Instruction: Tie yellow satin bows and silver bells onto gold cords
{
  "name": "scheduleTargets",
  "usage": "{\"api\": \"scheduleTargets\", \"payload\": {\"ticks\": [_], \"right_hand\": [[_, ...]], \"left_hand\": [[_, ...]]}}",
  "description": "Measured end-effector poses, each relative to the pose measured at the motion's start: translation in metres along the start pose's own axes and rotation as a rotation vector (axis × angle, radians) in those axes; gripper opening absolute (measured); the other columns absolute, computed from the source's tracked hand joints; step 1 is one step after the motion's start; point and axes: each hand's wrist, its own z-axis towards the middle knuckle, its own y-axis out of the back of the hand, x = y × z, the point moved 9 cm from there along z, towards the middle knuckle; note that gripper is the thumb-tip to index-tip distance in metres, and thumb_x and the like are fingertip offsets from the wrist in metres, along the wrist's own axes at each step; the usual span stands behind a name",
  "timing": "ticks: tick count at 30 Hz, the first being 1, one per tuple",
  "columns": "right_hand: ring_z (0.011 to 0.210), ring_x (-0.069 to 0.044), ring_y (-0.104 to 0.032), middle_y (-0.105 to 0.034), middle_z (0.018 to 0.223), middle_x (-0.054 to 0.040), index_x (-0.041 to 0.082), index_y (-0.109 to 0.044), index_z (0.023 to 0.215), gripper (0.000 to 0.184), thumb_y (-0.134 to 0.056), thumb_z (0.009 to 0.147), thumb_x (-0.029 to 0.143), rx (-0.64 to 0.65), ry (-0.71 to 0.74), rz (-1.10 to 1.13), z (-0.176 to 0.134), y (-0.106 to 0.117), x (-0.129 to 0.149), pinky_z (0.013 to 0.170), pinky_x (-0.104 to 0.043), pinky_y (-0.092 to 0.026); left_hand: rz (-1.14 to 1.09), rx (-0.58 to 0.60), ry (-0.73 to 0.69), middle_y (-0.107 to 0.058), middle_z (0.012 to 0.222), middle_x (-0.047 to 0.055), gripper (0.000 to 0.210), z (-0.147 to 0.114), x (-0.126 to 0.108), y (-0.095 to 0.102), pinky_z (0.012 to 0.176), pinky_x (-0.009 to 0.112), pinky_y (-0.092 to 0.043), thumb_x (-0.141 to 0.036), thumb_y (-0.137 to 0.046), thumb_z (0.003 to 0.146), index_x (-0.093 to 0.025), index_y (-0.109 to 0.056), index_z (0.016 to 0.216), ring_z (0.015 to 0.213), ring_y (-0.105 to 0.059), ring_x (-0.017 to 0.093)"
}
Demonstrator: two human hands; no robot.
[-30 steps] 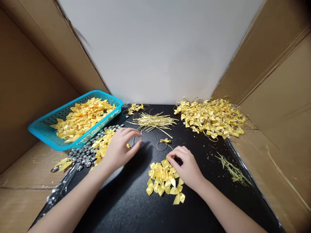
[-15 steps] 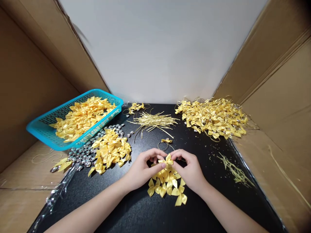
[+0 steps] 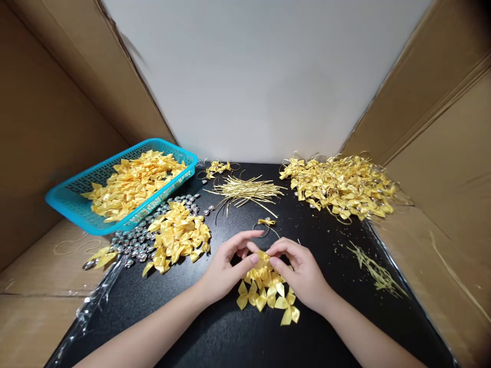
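Observation:
Over a small heap of yellow ribbon bows (image 3: 266, 296), both hands meet at one yellow ribbon bow (image 3: 263, 258). My right hand (image 3: 305, 273) pinches its right side between thumb and forefinger. From the left, my left hand (image 3: 230, 268) has its thumb against the bow, the forefinger raised and other fingers curled behind. A short piece of cord (image 3: 299, 241) seems to stick out past the right fingers. Just beyond the hands lies a bow with a bead and a looped gold cord (image 3: 267, 221). The bow's back is hidden.
A blue basket (image 3: 76, 225) of yellow bows stands at the left, beside silver beads (image 3: 134, 245) and a loose bow pile (image 3: 180, 230). Gold cords (image 3: 249, 190) lie behind the hands. Finished-looking beaded bows (image 3: 341, 186) are heaped at back right, cord scraps (image 3: 378, 271) nearer.
The bow between my hands has tilted and sits slightly lower. My left forefinger has lifted and straightened off it. The whole view has shifted slightly.

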Motion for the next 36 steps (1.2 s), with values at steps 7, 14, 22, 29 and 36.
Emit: {"api": "scheduleTargets", "payload": {"ticks": [7, 14, 22, 29, 36], "right_hand": [[0.080, -0.015, -0.062, -0.064, 0.085, -0.0025, 0.020, -0.059, 0.099, 0.014, -0.058, 0.085, 0.020, 0.062, -0.052, 0.034, -0.001, -0.005, 0.001, 0.076, -0.028, -0.052], [0.072, -0.015, -0.065, -0.069, 0.076, -0.0011, 0.019, -0.062, 0.078, 0.007, -0.068, 0.077, 0.018, -0.026, -0.034, -0.086, -0.003, -0.003, 0.002, 0.070, -0.026, -0.050], [0.071, -0.015, -0.064, -0.068, 0.074, -0.0002, 0.020, -0.063, 0.076, 0.013, -0.060, 0.082, 0.010, 0.129, 0.066, -0.209, -0.003, -0.009, 0.015, 0.067, -0.024, -0.048], [0.075, -0.016, -0.058, -0.063, 0.077, -0.0020, 0.020, -0.054, 0.081, 0.020, -0.048, 0.087, 0.002, 0.167, 0.292, -0.351, -0.011, -0.018, 0.026, 0.069, -0.028, -0.046], [0.074, -0.016, -0.054, -0.059, 0.078, -0.0020, 0.021, -0.048, 0.084, 0.020, -0.043, 0.090, 0.002, 0.157, 0.349, -0.361, -0.014, -0.020, 0.027, 0.068, -0.028, -0.046]], "left_hand": [[0.221, 0.002, -0.029, -0.063, 0.077, 0.002, 0.027, -0.001, 0.000, 0.004, 0.059, 0.023, -0.039, -0.035, -0.066, 0.083, -0.018, -0.067, 0.104, 0.064, -0.047, 0.011], [0.315, -0.117, -0.098, -0.065, 0.082, 0.004, 0.024, -0.005, -0.002, 0.011, 0.060, 0.024, -0.040, -0.033, -0.064, 0.084, -0.020, -0.068, 0.104, 0.066, -0.051, 0.013], [0.534, 0.156, -0.350, -0.070, 0.088, 0.005, 0.021, -0.007, -0.029, -0.011, 0.077, 0.030, -0.040, -0.024, -0.052, 0.093, -0.020, -0.065, 0.109, 0.080, -0.057, 0.016], [0.906, 0.222, -0.599, -0.069, 0.086, 0.003, 0.012, -0.014, -0.037, -0.019, 0.073, 0.031, -0.033, -0.020, -0.050, 0.093, -0.021, -0.061, 0.099, 0.080, -0.051, 0.016], [1.024, 0.229, -0.732, -0.064, 0.077, 0.000, 0.015, -0.020, -0.042, -0.023, 0.068, 0.032, -0.029, -0.015, -0.049, 0.092, -0.022, -0.057, 0.102, 0.071, -0.043, 0.015]]}}
